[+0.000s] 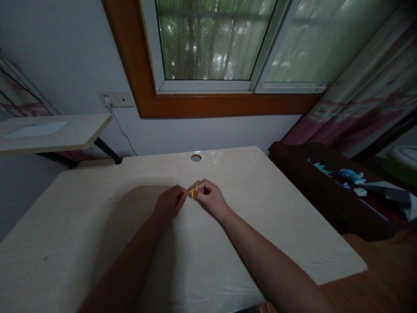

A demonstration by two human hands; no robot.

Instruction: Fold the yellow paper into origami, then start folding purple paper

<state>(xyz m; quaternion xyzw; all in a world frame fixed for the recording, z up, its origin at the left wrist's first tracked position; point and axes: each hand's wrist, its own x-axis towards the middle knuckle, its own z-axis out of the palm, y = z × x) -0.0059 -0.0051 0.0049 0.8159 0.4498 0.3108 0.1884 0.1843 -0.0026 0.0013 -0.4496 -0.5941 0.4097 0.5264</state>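
Observation:
A small, thin yellow strip (192, 191), folded or bent at angles, is held between my two hands just above or on the pale wooden desk (228, 252). It is too small to tell whether it is paper or ribbon. My left hand (169, 202) pinches its left end between thumb and fingertips. On the other side, my right hand (210, 195) has its thumb and index finger closed on the right part. Parts of the strip are hidden by the fingertips.
Behind my hands, a round cable hole (196, 158) sits near the desk's back edge. A raised shelf (78, 138) with a paper sheet stands at the left. A white cable (122, 130) runs down from the wall socket (115, 99). Dark furniture with clutter (352, 176) lies right.

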